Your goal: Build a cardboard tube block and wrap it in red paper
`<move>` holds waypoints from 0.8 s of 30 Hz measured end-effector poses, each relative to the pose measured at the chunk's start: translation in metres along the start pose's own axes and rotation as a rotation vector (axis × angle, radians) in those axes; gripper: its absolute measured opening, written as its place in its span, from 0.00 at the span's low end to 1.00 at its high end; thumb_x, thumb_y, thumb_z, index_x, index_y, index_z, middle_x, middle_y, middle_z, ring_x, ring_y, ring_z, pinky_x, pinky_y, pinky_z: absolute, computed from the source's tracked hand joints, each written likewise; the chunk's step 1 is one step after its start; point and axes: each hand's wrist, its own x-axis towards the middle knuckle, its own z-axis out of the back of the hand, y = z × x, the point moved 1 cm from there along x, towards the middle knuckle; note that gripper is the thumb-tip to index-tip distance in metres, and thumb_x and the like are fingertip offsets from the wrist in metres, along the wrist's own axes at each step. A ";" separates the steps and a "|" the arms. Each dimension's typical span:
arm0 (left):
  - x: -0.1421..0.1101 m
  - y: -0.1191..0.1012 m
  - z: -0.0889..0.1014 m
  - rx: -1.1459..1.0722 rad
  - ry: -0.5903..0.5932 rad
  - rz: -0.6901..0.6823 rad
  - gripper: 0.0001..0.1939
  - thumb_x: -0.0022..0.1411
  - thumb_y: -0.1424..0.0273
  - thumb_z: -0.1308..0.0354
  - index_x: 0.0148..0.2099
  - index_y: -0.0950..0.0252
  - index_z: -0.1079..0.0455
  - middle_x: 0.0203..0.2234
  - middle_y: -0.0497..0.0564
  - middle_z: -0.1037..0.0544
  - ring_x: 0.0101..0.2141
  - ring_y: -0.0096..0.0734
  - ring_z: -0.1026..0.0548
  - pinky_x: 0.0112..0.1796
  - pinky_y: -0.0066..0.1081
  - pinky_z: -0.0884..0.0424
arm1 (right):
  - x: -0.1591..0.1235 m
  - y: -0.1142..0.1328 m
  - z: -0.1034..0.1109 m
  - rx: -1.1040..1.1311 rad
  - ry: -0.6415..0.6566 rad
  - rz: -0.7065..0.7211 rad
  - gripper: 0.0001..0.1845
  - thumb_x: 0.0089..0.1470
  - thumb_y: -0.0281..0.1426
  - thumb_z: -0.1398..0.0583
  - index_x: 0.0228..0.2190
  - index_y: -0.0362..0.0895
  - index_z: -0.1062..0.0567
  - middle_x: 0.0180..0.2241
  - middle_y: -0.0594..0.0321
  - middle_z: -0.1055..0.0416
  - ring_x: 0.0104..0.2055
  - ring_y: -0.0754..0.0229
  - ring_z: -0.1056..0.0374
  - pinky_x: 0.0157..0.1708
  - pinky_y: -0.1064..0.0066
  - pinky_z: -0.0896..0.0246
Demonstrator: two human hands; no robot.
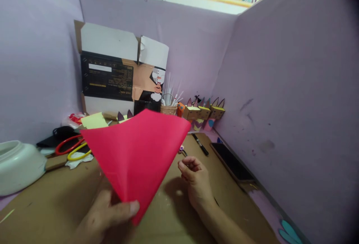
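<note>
A sheet of red paper (140,146), curved and tapering towards its lower end, is held up in front of me. My left hand (103,214) grips its lower corner with the thumb on the near face; the other fingers are mostly hidden. Right of the paper, my right hand (196,184) is closed in a pinch. A thin dark stick with a small white-and-purple end (181,148) shows beyond its fingertips, and a dark tip comes out below the wrist. Whether it is a pen or pencil I cannot tell. The right hand is apart from the paper.
Brown cardboard (157,214) covers the table. On the right lie a black marker (200,144) and a phone (231,161). Scissors (75,148) and a white bowl (21,169) are at left. Behind stand a cardboard box (109,75), a straw cup (168,109) and several cardboard animal figures (204,112).
</note>
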 end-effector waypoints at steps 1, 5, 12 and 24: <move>0.010 -0.005 -0.003 0.018 0.042 -0.061 0.27 0.35 0.71 0.30 0.44 0.60 0.26 0.29 0.54 0.19 0.35 0.52 0.23 0.32 0.41 0.27 | 0.001 0.000 0.000 -0.003 0.002 0.000 0.16 0.27 0.31 0.30 0.19 0.43 0.32 0.15 0.73 0.39 0.15 0.72 0.50 0.15 0.79 0.55; 0.050 -0.014 -0.011 0.063 0.087 -0.182 0.16 0.36 0.71 0.30 0.32 0.66 0.24 0.27 0.51 0.21 0.30 0.36 0.25 0.32 0.29 0.30 | 0.002 0.001 0.001 -0.005 0.003 0.004 0.18 0.27 0.33 0.30 0.18 0.43 0.34 0.15 0.73 0.38 0.15 0.72 0.49 0.15 0.79 0.54; 0.070 0.009 -0.012 0.108 0.185 -0.178 0.16 0.38 0.65 0.30 0.30 0.68 0.26 0.23 0.48 0.25 0.24 0.26 0.32 0.25 0.25 0.37 | -0.001 -0.001 0.000 -0.013 0.139 -0.038 0.19 0.36 0.42 0.31 0.26 0.43 0.28 0.17 0.70 0.33 0.19 0.68 0.40 0.18 0.78 0.44; 0.072 0.005 -0.018 0.097 0.157 -0.216 0.15 0.37 0.66 0.29 0.28 0.71 0.24 0.23 0.53 0.22 0.26 0.34 0.28 0.34 0.35 0.31 | -0.016 -0.005 -0.010 0.041 0.591 -0.069 0.18 0.45 0.31 0.34 0.41 0.43 0.25 0.43 0.55 0.25 0.44 0.51 0.30 0.48 0.59 0.38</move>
